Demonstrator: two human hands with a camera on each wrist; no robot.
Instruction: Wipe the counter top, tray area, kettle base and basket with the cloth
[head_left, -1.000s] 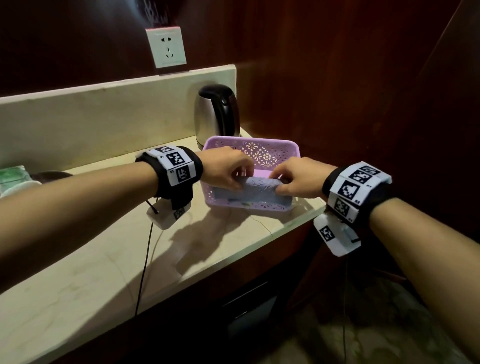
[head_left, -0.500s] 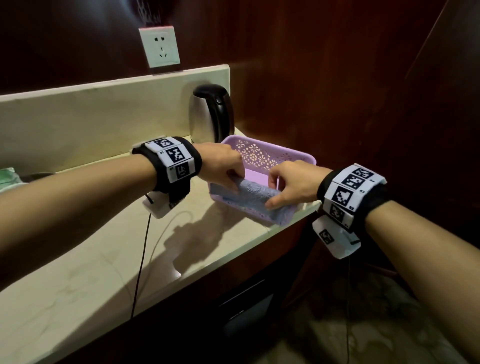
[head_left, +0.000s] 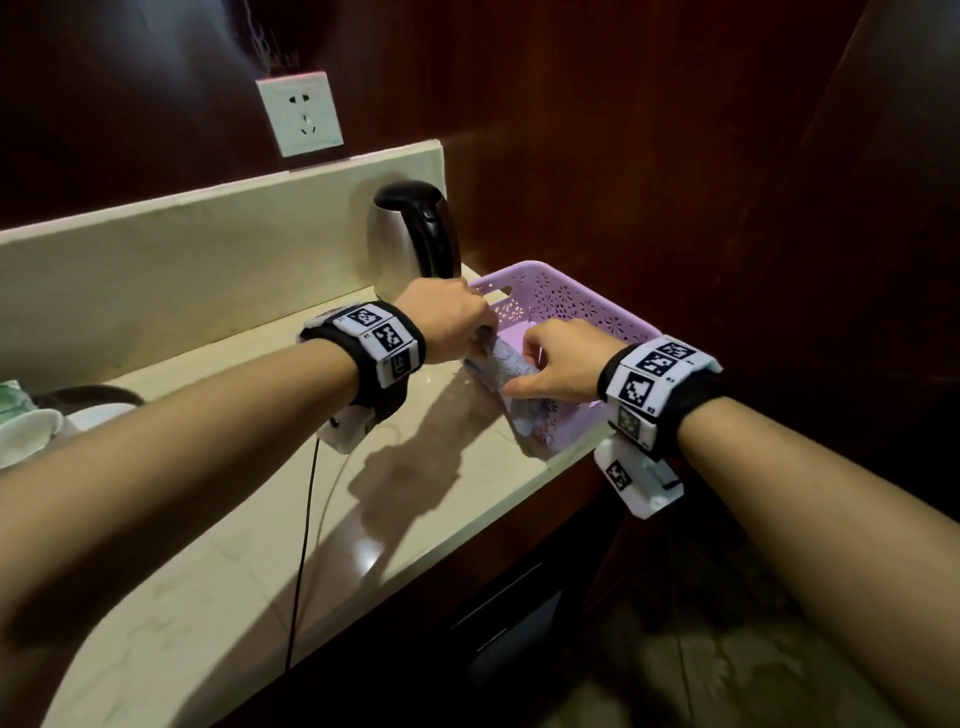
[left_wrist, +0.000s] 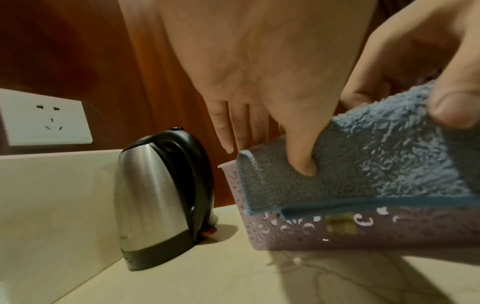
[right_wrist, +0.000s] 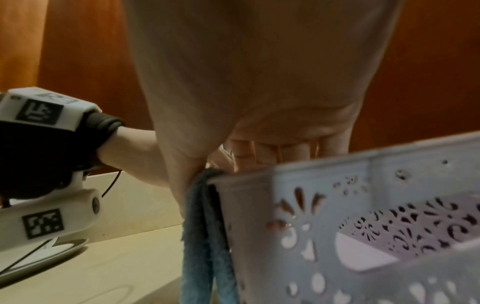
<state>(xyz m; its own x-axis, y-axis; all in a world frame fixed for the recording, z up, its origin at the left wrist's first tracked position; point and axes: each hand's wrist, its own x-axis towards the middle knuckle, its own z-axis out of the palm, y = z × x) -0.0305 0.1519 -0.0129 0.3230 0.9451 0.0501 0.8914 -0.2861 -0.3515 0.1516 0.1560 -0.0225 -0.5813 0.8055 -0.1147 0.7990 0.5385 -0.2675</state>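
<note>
I'm looking at a room's tea corner (hotel-like): kettle (head_left: 410, 234) on a marble worktop (head_left: 218, 561), wall socket (head_left: 301, 115), dark wood panelling.

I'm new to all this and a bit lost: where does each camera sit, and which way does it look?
Head: worn on the head, looking down at the counter, both forearms, left hand and right hand.
Left wrist: under the left palm, facing the kettle and blue cloth.
Right wrist: under the right palm, facing the purple basket.
All three show cloth and basket.
</note>
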